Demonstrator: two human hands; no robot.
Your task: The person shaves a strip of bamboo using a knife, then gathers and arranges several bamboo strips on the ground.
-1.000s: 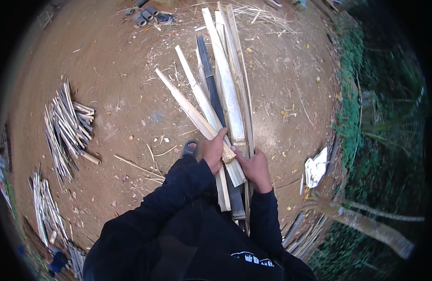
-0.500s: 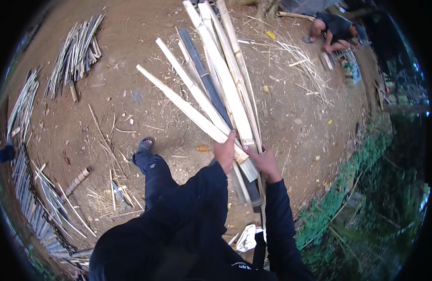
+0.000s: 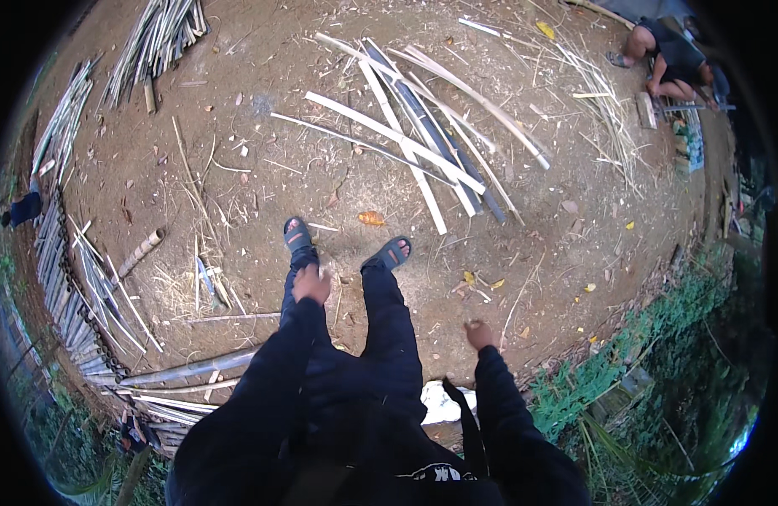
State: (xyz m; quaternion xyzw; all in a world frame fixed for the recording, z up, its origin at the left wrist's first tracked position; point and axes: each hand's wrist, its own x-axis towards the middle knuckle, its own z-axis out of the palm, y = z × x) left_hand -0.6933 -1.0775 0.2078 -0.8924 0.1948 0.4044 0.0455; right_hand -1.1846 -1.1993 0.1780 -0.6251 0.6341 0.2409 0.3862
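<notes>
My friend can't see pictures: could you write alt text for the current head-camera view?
Split bamboo strips lie crisscrossed on brown dirt, apart from the camera wearer's left hand and right hand. A co-worker hunches low at the upper right.

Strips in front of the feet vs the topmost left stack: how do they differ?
The front strips lie loose and crossing; the topmost left stack is packed close. The front strips are few; the topmost left stack holds many. Both lie on dirt and mix paler and darker pieces.
</notes>
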